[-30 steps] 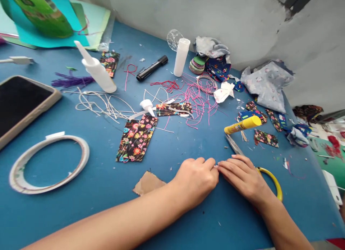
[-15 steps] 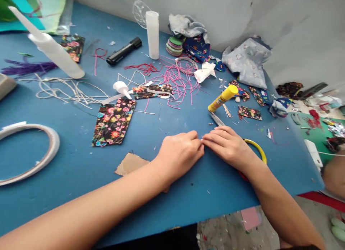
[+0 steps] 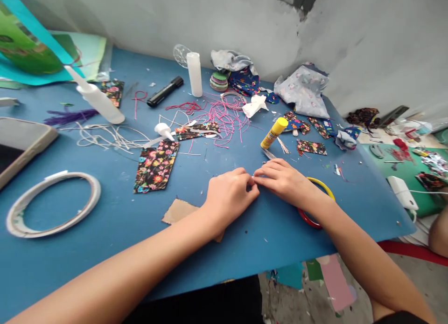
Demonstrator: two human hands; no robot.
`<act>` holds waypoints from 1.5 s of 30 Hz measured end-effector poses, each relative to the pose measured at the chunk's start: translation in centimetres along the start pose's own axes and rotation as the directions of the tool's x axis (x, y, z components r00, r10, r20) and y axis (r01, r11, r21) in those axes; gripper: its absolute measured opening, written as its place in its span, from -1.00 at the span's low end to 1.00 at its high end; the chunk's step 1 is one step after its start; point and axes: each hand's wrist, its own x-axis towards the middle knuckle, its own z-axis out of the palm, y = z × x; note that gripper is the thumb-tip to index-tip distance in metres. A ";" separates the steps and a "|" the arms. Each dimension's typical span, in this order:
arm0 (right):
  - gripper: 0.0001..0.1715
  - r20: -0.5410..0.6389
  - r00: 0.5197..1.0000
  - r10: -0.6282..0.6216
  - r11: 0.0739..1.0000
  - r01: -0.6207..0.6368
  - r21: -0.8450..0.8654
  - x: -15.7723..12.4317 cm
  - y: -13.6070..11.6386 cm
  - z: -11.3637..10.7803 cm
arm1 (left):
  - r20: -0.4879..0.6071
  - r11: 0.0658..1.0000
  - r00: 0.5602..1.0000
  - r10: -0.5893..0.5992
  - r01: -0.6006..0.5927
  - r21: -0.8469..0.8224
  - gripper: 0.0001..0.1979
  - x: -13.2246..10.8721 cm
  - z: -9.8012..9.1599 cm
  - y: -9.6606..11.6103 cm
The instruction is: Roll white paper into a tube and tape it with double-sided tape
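My left hand (image 3: 229, 191) and my right hand (image 3: 285, 182) meet fingertip to fingertip just above the blue table (image 3: 266, 240). Both are closed in a pinch; whatever lies between the fingers is too small or hidden to name. Under my left wrist lies a piece of brown cardboard (image 3: 180, 211), partly covered. Scissors with a red and yellow handle (image 3: 325, 188) rest beneath my right hand and wrist, blades mostly hidden. Beyond my right hand a yellow glue stick (image 3: 274, 133) stands upright. To the left of my hands lies a black floral fabric piece (image 3: 157, 168).
A tape roll (image 3: 96, 193) and a phone-like device (image 3: 30, 144) are at the left. Farther back are white glue bottles (image 3: 105, 107), a black marker (image 3: 165, 92), tangled pink string (image 3: 227, 116), white cord (image 3: 105, 137) and crumpled fabric (image 3: 304, 91). Another person's limb shows at the right edge.
The view has tilted up and shifted left, so more wall and the device at left show. My hands stay pinched together, with a small gap now showing between my left fingers.
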 end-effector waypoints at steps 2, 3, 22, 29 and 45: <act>-0.76 0.004 1.000 -0.020 1.000 0.020 -0.015 0.0 0.1 -0.2 | 0.008 1.000 1.000 0.000 0.000 -0.004 -0.80 0.0 -0.1 0.1; -0.75 0.003 1.000 -0.027 0.999 0.027 -0.020 0.0 0.1 -0.2 | 0.017 1.000 1.000 0.005 -0.005 -0.007 -0.80 0.0 -0.1 0.1; -0.76 -0.063 0.998 -0.024 1.000 0.023 -0.022 -0.5 0.7 -0.1 | 0.018 0.999 0.999 0.027 -0.027 0.018 -0.79 0.0 0.2 0.1; -0.80 -0.105 0.995 0.004 0.999 0.001 0.053 -0.4 1.0 0.5 | 0.017 0.996 0.996 0.087 -0.087 0.007 -0.80 -0.3 0.2 -0.4; -0.77 -0.062 0.997 -0.043 0.998 0.045 0.036 0.0 1.5 -0.2 | 0.045 0.988 0.987 -0.154 0.154 -0.009 -0.82 0.4 -0.5 1.3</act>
